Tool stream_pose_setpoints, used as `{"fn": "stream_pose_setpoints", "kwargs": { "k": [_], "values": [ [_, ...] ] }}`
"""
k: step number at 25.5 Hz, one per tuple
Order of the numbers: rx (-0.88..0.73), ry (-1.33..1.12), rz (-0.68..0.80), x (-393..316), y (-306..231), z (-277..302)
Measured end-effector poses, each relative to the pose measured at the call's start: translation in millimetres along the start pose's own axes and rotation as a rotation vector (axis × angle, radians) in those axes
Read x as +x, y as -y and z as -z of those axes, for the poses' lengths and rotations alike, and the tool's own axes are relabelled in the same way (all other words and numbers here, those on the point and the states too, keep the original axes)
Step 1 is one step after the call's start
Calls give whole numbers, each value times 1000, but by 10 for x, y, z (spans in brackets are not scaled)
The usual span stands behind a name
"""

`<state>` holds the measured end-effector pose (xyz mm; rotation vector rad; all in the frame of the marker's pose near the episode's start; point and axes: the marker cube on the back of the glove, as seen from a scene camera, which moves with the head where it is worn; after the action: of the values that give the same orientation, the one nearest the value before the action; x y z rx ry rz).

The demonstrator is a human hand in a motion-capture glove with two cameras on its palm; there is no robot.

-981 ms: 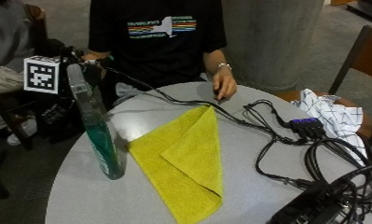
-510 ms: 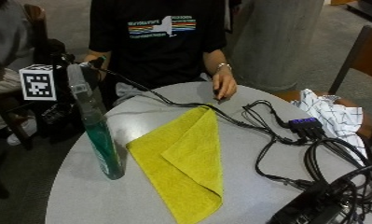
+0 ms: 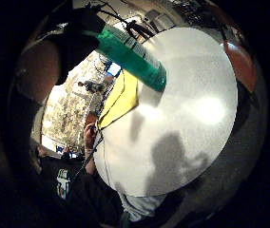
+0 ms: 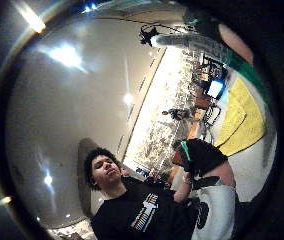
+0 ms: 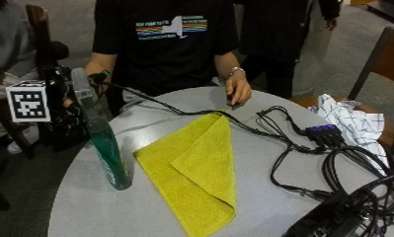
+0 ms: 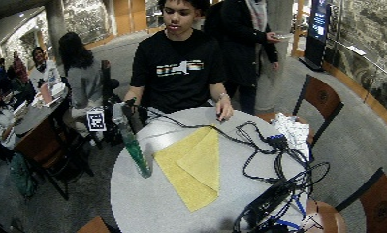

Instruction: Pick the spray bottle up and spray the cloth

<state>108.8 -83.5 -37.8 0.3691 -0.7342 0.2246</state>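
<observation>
A tall green spray bottle (image 5: 111, 158) stands upright on the round grey table (image 5: 104, 212), just left of a folded yellow cloth (image 5: 196, 173). My gloved right hand (image 5: 68, 111) is at the bottle's neck under the grey sprayer head, with fingers curled around it. In the little finger side palm view the bottle (image 3: 135, 59) runs out from the palm, its base on the table beside the cloth (image 3: 123, 97). The thumb side palm view catches the bottle (image 4: 202, 42) and the cloth (image 4: 242, 117) at its rim. The wide outside view shows the bottle (image 6: 136, 153) and cloth (image 6: 193, 167) the same way.
The person's bare left hand (image 5: 238, 91) rests on the table's far edge. Black cables (image 5: 295, 148) and a black device (image 5: 328, 222) cover the right side. A white checked cloth (image 5: 351, 118) lies at the right edge, near a chair (image 5: 380, 64).
My right hand has sunk a little lower beside the bottle's head. The bottle, the cloth and the bare hand stay where they were.
</observation>
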Motion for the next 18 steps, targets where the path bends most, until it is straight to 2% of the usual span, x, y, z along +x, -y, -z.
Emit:
{"fn": "stream_pose_setpoints", "kwargs": {
  "k": [12, 18],
  "values": [
    [-10, -148, -49, 213, 396, -127],
    [61, -195, -48, 283, 480, -154]
  ]
}}
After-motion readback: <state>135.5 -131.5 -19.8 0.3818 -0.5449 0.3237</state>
